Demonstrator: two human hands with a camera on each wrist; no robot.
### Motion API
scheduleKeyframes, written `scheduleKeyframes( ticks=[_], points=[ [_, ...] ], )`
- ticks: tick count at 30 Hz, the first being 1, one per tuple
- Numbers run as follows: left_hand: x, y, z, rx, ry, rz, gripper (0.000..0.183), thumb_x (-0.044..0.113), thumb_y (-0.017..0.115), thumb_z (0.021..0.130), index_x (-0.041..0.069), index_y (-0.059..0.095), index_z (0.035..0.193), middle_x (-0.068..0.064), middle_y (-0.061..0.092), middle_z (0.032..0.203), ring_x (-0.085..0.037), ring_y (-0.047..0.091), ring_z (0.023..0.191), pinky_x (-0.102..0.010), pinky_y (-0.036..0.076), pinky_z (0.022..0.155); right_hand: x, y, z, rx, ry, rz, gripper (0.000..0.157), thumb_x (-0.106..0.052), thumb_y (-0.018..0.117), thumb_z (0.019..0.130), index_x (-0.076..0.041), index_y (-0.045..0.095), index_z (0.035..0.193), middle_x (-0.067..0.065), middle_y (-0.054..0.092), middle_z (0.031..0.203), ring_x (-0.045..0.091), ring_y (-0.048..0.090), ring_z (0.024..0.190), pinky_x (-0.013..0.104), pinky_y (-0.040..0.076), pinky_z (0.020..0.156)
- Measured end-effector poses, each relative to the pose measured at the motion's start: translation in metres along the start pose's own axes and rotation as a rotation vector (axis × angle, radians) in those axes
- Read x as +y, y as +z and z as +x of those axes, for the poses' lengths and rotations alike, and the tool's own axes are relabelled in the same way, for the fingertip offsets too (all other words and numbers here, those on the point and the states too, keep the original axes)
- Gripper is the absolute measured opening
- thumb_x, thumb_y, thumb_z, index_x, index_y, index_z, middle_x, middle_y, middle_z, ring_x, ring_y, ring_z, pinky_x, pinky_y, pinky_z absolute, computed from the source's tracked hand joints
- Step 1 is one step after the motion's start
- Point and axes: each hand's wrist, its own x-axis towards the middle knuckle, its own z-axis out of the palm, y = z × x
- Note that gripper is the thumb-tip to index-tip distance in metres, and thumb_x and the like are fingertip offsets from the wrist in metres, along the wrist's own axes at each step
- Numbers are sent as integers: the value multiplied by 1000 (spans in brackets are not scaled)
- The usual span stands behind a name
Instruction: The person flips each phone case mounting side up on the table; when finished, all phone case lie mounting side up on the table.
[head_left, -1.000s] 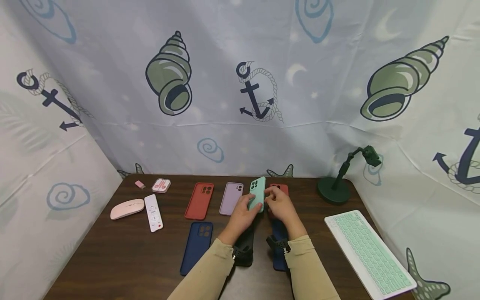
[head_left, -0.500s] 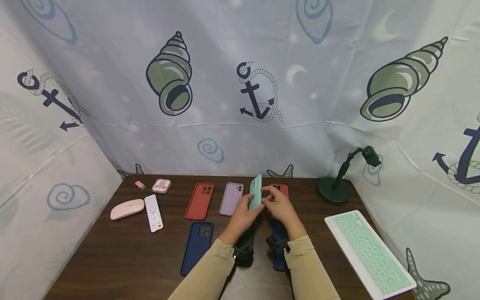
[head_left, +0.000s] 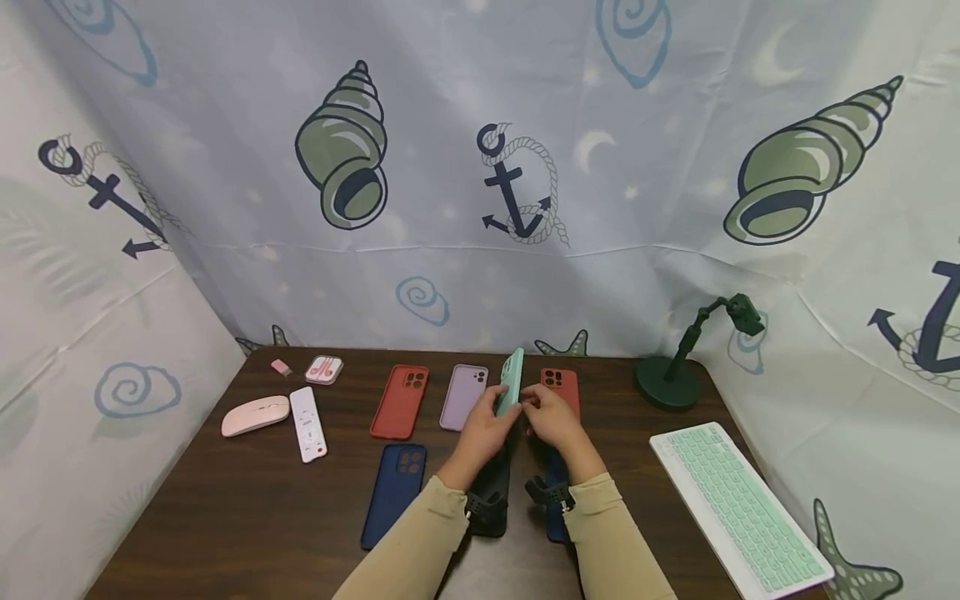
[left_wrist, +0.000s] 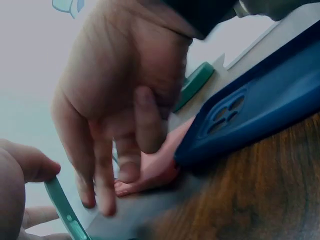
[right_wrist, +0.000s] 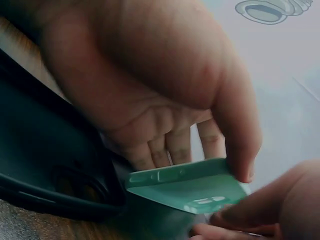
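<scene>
My left hand holds a mint-green phone case by its sides, thumb on one edge and fingers on the other. The case is tilted up, almost edge-on in the head view. Its side cutouts and camera openings show in the right wrist view, on the mint case. My right hand is close beside the case's right edge, its fingers loosely extended with nothing gripped in the left wrist view. Below the hands lie a black phone case and a blue one, partly covered by the wrists.
On the dark wooden table lie a red case, a lilac case, another red case and a blue case. A mouse and remote are left; a lamp and keyboard right.
The mint case has turned in my left hand from showing its back to nearly edge-on. My right hand has shifted slightly down and left, uncovering more of the red case behind it.
</scene>
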Motion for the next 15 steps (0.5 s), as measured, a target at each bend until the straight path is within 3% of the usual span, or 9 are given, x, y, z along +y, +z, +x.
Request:
scheduleKeyframes(
  ticks=[3, 8, 12, 15],
  points=[
    [3, -3, 0, 3, 14, 15, 52, 32, 62, 101, 9, 50, 146, -21, 55, 144, -36, 57, 127, -55, 47, 101, 0, 4, 0, -58, -18, -73, 31, -17, 54, 104, -5, 61, 132, 13, 70, 107, 18, 63, 62, 31, 48, 59],
    [10, -9, -1, -16, 5, -2, 45, 28, 61, 101, 12, 55, 142, -15, 67, 126, -29, 64, 109, -44, 52, 86, 0, 6, -1, -120, -28, -73, 31, -20, 52, 105, -7, 62, 132, 11, 66, 96, 17, 60, 61, 33, 48, 59],
    [14, -12, -2, -50, -2, -48, 40, 25, 60, 101, 11, 57, 139, -13, 69, 112, -26, 63, 94, -34, 49, 74, 1, 6, -1, -137, -30, -64, 33, -19, 53, 105, -6, 61, 135, 12, 66, 100, 17, 60, 60, 32, 48, 57],
    [14, -14, -1, -71, -8, -85, 40, 23, 60, 101, 11, 56, 139, -14, 69, 112, -27, 65, 97, -31, 50, 71, 2, 7, -2, -146, -20, -49, 37, -19, 53, 104, -5, 59, 138, 15, 63, 105, 18, 59, 58, 32, 47, 51]
  ],
)
